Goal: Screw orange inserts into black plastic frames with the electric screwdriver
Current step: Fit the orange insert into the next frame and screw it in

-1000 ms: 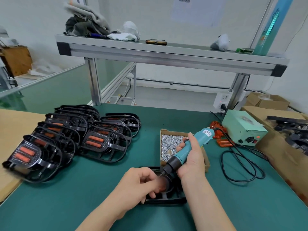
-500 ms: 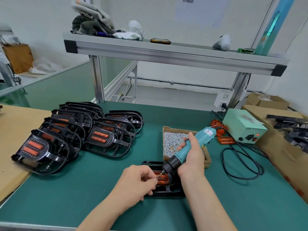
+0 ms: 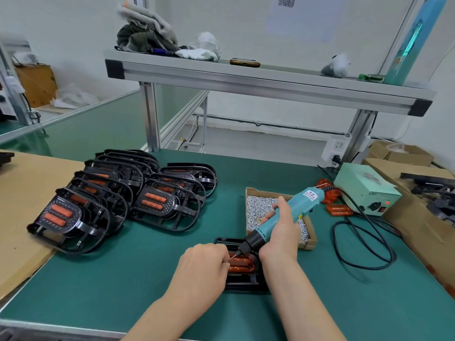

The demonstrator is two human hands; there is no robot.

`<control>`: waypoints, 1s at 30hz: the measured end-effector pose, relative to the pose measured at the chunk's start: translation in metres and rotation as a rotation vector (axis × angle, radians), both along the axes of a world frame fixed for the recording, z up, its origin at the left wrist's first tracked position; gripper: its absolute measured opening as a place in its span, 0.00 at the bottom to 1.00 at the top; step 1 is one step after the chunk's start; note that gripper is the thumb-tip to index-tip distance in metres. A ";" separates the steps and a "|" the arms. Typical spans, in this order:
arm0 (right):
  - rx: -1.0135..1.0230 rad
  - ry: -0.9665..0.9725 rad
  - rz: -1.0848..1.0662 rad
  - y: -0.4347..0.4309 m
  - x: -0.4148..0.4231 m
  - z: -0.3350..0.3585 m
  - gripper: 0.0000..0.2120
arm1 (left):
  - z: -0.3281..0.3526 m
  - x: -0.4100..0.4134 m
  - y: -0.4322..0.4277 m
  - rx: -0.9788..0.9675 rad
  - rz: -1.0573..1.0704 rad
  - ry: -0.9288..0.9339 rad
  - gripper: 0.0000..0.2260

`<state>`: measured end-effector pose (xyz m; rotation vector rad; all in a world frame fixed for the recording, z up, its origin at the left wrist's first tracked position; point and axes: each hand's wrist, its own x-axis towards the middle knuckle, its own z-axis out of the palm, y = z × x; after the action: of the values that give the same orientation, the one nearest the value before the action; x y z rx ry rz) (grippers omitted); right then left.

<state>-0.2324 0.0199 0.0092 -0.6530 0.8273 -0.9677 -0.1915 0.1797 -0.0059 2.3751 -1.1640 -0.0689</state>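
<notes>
1. While looking down at the green mat [image 3: 123, 267]: seeing the black frame [image 3: 242, 283] lying flat just in front of the screw box [image 3: 310, 239], close to its near wall.
2. Seeing the orange insert [image 3: 242, 264] sitting in the middle of that frame, also in front of the box.
3. Gripping the electric screwdriver [image 3: 301, 204] with the right hand [image 3: 280, 232], fingers wrapping round the teal body above the box's near edge. Holding it tilted, bit pointing down and left at the insert's left end.
4. Pinching a small screw [image 3: 229, 259] with the left hand [image 3: 204, 264] right at the bit tip, front-left of the box. Covering the frame's left edge with the remaining fingers.
5. Seeing loose screws [image 3: 258, 207] filling the box.
6. Noting finished frames [image 3: 147, 200], each carrying orange strips, leaning in overlapping rows well left of the box.
7. Noting spare inserts [image 3: 338, 209] lying just right of the box, and the power supply [image 3: 366, 190] sitting further right and behind them.
8. Seeing the black cable [image 3: 364, 242] looping on the mat right of the box.
</notes>
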 end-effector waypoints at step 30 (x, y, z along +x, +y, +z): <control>-0.058 -0.037 -0.151 -0.017 0.002 0.005 0.11 | -0.012 0.016 -0.023 -0.115 -0.023 -0.054 0.06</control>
<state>-0.2306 0.0034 0.0143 -0.6268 0.8271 -1.1411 -0.1756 0.1571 -0.0183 2.2764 -1.1874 0.0530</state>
